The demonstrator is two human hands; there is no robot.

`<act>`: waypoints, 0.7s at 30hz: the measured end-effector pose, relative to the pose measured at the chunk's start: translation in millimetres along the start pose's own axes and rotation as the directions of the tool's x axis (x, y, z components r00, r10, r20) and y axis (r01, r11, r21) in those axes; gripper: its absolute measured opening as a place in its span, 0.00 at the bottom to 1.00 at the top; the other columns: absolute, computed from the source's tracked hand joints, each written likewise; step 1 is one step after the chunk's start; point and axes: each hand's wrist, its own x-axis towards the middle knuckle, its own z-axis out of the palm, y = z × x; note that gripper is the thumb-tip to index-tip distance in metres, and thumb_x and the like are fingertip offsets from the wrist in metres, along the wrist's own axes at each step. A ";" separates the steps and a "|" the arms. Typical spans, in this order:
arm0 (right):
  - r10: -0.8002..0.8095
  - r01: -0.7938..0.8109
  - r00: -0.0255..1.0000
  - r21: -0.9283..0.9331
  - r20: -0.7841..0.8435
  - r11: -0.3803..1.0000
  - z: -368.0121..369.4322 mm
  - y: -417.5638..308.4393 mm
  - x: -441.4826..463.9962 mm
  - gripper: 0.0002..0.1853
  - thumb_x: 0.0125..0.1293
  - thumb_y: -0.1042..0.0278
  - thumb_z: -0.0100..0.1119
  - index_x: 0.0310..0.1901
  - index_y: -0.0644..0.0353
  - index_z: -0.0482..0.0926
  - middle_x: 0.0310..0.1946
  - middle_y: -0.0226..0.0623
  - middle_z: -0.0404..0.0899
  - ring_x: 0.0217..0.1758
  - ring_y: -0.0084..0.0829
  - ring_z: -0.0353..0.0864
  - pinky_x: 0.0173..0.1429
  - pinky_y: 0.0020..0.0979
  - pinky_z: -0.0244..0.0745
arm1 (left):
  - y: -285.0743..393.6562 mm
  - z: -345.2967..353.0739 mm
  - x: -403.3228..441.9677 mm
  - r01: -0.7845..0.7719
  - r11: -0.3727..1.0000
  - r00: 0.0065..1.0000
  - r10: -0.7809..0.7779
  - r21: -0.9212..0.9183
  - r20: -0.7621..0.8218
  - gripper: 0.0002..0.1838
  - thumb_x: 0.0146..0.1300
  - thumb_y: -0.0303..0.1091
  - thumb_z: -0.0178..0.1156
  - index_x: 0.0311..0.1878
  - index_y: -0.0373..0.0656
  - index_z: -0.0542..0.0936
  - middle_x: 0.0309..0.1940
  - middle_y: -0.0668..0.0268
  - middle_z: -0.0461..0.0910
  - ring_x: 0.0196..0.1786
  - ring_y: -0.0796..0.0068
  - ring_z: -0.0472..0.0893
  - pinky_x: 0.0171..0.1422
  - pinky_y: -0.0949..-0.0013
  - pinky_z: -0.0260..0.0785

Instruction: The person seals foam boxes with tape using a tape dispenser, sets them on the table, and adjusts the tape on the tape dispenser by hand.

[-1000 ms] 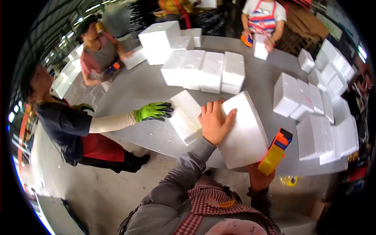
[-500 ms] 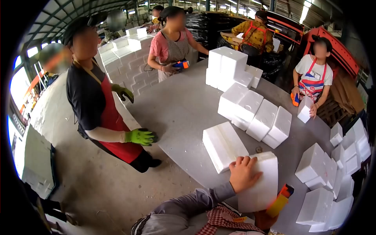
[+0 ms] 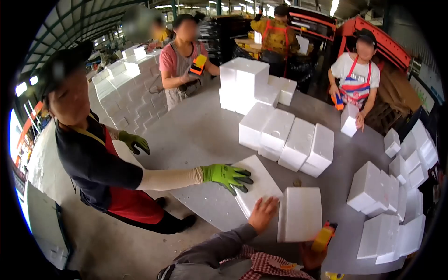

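Note:
My left hand [image 3: 263, 214] lies with its fingers stretched over the near edge of a white foam box [image 3: 262, 182]. A co-worker's green-gloved hand [image 3: 227, 178] rests flat on the same box from the left. Just right of my left hand stands a second white foam box [image 3: 301, 213], apart from my fingers. My right hand [image 3: 311, 255], low in the view, is closed around an orange and yellow tape dispenser [image 3: 323, 239] beside that second box. Part of the right hand is dark and hard to make out.
White foam boxes stand in a row [image 3: 288, 140] and a stack [image 3: 245, 81] across the grey table [image 3: 196, 133]. More boxes [image 3: 373, 189] line the right edge. Co-workers stand at the left, the far side and the far right, some with tape dispensers.
My left hand has moved from the right box to the left one. The co-worker's green glove has reached over onto the left box. My right hand still holds the dispenser.

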 end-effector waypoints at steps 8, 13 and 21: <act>0.094 -0.230 0.920 0.331 0.380 0.915 34.8 79.5 78.6 0.26 0.61 0.47 0.46 0.55 0.57 0.69 0.54 0.42 0.70 0.59 0.50 0.65 0.67 0.55 0.50 | -28.6 -82.6 -23.3 0.102 0.839 0.955 -0.232 -0.535 -0.183 0.14 0.39 0.13 0.48 0.28 0.41 0.77 0.28 0.61 0.76 0.40 0.59 0.74 0.44 0.63 0.66; 0.154 -0.228 0.966 0.400 0.208 0.887 45.5 81.4 89.3 0.21 0.64 0.56 0.45 0.52 0.62 0.69 0.49 0.41 0.73 0.55 0.42 0.70 0.62 0.47 0.63 | 63.0 -83.3 7.4 -0.052 0.442 0.961 -0.220 -0.895 -0.165 0.11 0.50 0.12 0.48 0.29 0.38 0.77 0.29 0.59 0.78 0.34 0.64 0.77 0.40 0.68 0.68; -0.401 0.273 0.886 -0.438 -0.233 0.857 -107.0 -18.1 -64.5 0.19 0.63 0.69 0.50 0.55 0.65 0.68 0.51 0.40 0.73 0.51 0.35 0.75 0.56 0.35 0.71 | 164.8 -33.5 68.8 0.038 0.311 0.924 0.350 -0.950 0.152 0.07 0.59 0.21 0.51 0.36 0.38 0.78 0.33 0.61 0.79 0.38 0.67 0.78 0.44 0.70 0.68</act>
